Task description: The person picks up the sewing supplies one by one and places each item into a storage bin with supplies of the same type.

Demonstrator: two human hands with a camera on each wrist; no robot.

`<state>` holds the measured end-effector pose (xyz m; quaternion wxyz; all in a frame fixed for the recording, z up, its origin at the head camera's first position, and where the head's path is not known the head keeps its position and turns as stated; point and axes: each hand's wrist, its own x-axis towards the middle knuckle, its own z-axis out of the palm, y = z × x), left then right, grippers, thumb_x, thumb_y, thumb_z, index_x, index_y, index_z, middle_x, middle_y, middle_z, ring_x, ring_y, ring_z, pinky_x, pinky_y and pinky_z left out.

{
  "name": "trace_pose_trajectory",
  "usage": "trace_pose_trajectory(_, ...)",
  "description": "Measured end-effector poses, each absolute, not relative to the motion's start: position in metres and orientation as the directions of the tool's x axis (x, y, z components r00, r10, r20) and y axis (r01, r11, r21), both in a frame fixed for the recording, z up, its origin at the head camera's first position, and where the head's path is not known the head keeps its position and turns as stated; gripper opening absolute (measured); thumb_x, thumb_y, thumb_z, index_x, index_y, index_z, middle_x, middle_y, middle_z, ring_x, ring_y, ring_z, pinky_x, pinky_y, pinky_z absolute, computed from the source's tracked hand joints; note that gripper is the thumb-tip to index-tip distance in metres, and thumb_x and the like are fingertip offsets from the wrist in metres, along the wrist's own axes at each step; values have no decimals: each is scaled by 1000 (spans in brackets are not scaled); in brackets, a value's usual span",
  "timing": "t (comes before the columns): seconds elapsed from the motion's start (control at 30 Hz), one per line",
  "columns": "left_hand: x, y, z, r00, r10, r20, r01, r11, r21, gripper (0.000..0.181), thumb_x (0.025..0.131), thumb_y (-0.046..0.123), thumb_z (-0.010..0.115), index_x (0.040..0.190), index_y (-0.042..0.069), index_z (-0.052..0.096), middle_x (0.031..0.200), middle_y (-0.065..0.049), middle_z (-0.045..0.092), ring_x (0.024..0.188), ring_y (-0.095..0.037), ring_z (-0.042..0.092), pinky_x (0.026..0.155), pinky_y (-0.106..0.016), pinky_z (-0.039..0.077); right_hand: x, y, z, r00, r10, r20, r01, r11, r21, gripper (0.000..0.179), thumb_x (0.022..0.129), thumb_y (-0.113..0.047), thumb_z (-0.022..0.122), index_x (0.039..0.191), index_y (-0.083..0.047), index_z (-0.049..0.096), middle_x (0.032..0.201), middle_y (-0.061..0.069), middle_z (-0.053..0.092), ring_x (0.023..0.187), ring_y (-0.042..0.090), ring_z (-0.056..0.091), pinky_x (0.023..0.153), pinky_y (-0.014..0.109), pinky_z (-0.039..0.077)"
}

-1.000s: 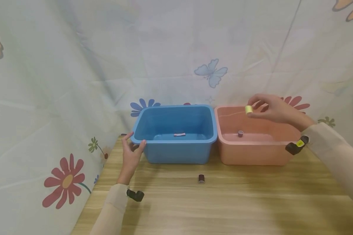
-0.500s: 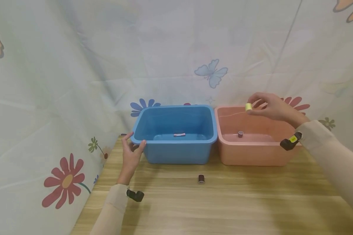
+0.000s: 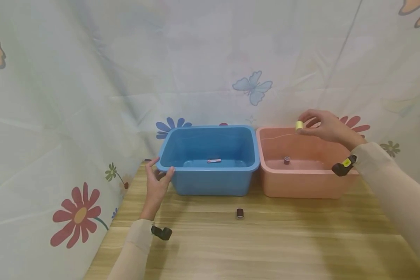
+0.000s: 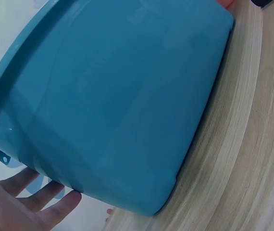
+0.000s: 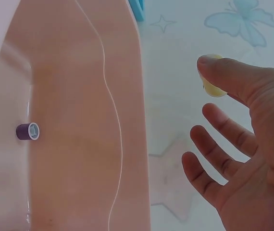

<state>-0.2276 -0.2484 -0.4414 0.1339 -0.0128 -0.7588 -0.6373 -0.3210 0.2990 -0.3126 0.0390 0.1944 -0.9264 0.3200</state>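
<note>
My left hand (image 3: pixel 155 189) holds the near left corner of the blue tub (image 3: pixel 210 182), thumb at the front rim. In the left wrist view, fingers (image 4: pixel 45 202) lie along its outer wall. Above the pink tub (image 3: pixel 304 183), my right hand (image 3: pixel 327 126) pinches a small pale-yellow thread spool (image 3: pixel 299 125) between thumb and forefinger. The other fingers are spread apart in the right wrist view. A purple thread spool (image 5: pixel 28 131) lies inside the pink tub. On the table (image 3: pixel 203 249) in front stands a dark brown thread spool (image 3: pixel 240 213).
Inside the blue tub lies a small pink and white strip (image 3: pixel 214 160). A thin pale wavy line (image 5: pixel 113 96) runs along the pink tub's inner wall; I cannot tell whether it is thread. Behind both tubs hangs a patterned curtain (image 3: pixel 203 77).
My right hand has risen slightly and shifted a little to the right with the yellow spool. The left hand and both tubs have stayed in place.
</note>
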Motion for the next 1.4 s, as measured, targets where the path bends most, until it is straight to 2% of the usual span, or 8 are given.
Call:
trace_pose_trajectory(0.27, -228, -248, -442, -966, -154, 207, 178, 184, 967, 79, 99, 30, 70, 157, 13, 20, 153, -26, 39, 132, -40, 49, 94, -28, 51, -329, 306, -319, -941, -295, 165, -335, 751, -569, 48, 92, -35, 79, 128, -11, 60, 131, 19, 59, 121, 42, 57, 93, 62, 51)
trace_pose_trajectory(0.5, -234, -250, -451, -961, -161, 223, 194, 176, 965, 79, 98, 32, 71, 157, 15, 21, 154, -22, 40, 131, -39, 51, 90, -23, 51, -333, 310, -323, -949, -275, 152, -312, 764, -565, 51, 91, -42, 79, 128, -12, 60, 133, 19, 58, 121, 41, 55, 96, 64, 49)
trace_pose_trajectory(0.67, -248, -257, -472, -946, -181, 267, 233, 191, 954, 78, 95, 42, 73, 154, 26, 26, 151, -16, 44, 128, -36, 54, 94, -34, 53, -336, 312, -324, -957, -258, 135, -288, 765, -576, 51, 92, -41, 77, 129, -12, 59, 134, 20, 58, 123, 43, 54, 97, 64, 48)
trace_pose_trajectory(0.83, -248, -257, -473, -946, -180, 271, 236, 192, 952, 76, 95, 42, 73, 154, 28, 26, 151, -16, 44, 128, -36, 53, 97, -42, 52, -340, 316, -324, -963, -245, 114, -265, 771, -579, 47, 95, -35, 76, 130, -10, 58, 135, 22, 56, 123, 43, 53, 97, 64, 47)
trace_pose_trajectory(0.93, -249, -258, -474, -947, -182, 263, 228, 194, 954, 76, 96, 41, 73, 154, 27, 26, 152, -15, 43, 128, -35, 54, 95, -39, 52, -342, 319, -324, -968, -231, 97, -243, 773, -586, 47, 95, -36, 75, 130, -11, 58, 135, 22, 56, 124, 44, 52, 98, 65, 46)
trace_pose_trajectory(1.13, -250, -259, -471, -957, -177, 231, 201, 175, 964, 78, 97, 34, 73, 157, 24, 23, 153, -18, 42, 129, -34, 54, 89, -25, 52, -342, 326, -325, -974, -218, 64, -210, 753, -623, 54, 92, -45, 76, 129, -11, 57, 137, 21, 54, 126, 44, 51, 100, 65, 44)
trace_pose_trajectory(1.4, -231, -249, -446, -963, -163, 215, 183, 191, 964, 78, 98, 30, 70, 157, 15, 22, 154, -24, 39, 130, -38, 52, 91, -28, 52, -342, 331, -328, -973, -224, 55, -209, 757, -619, 57, 91, -51, 75, 130, -13, 56, 138, 21, 54, 128, 45, 51, 100, 66, 44)
